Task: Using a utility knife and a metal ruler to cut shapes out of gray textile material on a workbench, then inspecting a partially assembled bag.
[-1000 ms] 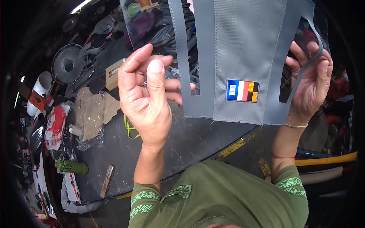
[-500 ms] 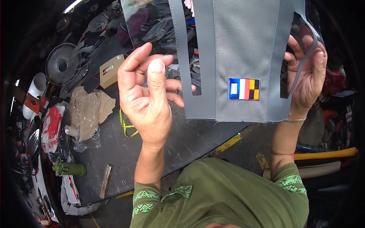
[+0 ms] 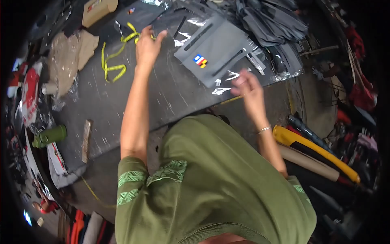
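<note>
A grey fabric panel (image 3: 219, 46) with long cut-out slots and clear plastic at its edges lies on the dark table. Its small blue, white, red and yellow patch (image 3: 200, 61) faces up. Over the loosely curled yellow measuring tape (image 3: 115, 55) is my left hand (image 3: 148, 48), thumb spread from the fingers; whether it touches the tape is unclear. My right hand (image 3: 248, 86) hovers by the panel's near right corner, apart from it, its fingers smeared by motion.
Several grey pieces (image 3: 270, 20) are heaped at the far right of the table (image 3: 162, 97). Around its left side are a cardboard box (image 3: 97, 13), brown sheets in plastic (image 3: 65, 59), a green bottle (image 3: 50, 136) and a worn bar (image 3: 87, 140). Rolls (image 3: 317, 150) lie at right.
The grey panel, held up by my right hand before, now lies on the table, let go. My left hand has moved away from it to the tape. The view has tipped down.
</note>
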{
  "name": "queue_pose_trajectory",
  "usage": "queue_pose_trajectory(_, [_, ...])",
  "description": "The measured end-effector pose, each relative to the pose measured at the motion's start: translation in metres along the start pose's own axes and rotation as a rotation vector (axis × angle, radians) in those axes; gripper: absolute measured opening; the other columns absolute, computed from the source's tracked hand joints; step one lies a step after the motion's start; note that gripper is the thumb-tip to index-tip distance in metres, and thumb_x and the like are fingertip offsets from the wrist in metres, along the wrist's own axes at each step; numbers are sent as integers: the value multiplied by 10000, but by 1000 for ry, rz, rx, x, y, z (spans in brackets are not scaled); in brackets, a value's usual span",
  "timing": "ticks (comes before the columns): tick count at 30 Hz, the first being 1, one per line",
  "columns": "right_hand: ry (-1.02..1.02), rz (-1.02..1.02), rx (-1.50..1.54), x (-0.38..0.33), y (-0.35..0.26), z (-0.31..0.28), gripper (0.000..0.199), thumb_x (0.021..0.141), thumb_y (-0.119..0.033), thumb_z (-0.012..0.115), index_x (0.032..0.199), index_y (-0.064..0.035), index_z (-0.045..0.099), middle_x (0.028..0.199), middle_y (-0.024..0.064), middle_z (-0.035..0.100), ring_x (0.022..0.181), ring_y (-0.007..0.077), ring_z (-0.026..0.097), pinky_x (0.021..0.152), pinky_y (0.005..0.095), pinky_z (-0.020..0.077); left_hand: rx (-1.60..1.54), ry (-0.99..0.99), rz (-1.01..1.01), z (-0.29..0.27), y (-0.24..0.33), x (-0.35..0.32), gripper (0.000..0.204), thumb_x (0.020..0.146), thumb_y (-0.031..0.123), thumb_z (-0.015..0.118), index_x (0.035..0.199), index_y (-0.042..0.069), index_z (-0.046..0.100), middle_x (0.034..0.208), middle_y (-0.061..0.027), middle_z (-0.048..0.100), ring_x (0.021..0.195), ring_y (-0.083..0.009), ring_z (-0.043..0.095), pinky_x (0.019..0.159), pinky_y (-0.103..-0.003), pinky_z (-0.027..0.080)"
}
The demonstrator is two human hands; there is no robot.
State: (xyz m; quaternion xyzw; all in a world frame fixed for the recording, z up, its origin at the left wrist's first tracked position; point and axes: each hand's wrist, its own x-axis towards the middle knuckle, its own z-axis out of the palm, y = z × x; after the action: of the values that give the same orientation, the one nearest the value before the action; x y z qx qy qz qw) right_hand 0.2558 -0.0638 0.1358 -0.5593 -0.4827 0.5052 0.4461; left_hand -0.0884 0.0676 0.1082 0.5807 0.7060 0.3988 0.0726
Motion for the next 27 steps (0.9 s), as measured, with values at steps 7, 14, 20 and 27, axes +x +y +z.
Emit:
queue_pose_trajectory(7, [-20, 318, -87, -60, 146, -53, 251, 1020, -161, 655, 1213, -3, 684, 983, 29, 719, 831, 88, 673, 684, 243, 541, 22, -190, -17, 15, -47, -138, 462, 961, 287, 702, 1319, 16, 594, 1417, -190, 565, 1360, -414, 493, 1130, -553, 389])
queue_pose_trajectory(14, [-18, 204, -117, 8, 119, -71, 250, 1056, -169, 580, 1214, -4, 682, 1039, 56, 734, 840, 102, 690, 690, 238, 537, 192, -335, 102, 49, 2, -178, 601, 978, 475, 638, 1502, 212, 506, 1607, -100, 393, 1532, -414, 242, 1201, -675, 196])
queue_pose_trajectory(20, [-51, 130, -133, 67, 106, -82, 280, 1043, -178, 597, 1250, -1, 661, 1014, 42, 729, 816, 97, 675, 681, 236, 525, 402, -439, 105, 56, 4, -187, 662, 941, 585, 627, 1518, 283, 507, 1649, -30, 363, 1550, -389, 229, 1206, -699, 148])
queue_pose_trajectory(27, [-2, 107, -511, 140, 93, -119, 665, 916, -191, 743, 1498, -22, 470, 823, 56, 742, 709, 130, 703, 670, 284, 539, 340, -581, 126, 27, 1, -192, 673, 902, 570, 684, 1508, 332, 516, 1652, -2, 360, 1563, -363, 211, 1223, -687, 124])
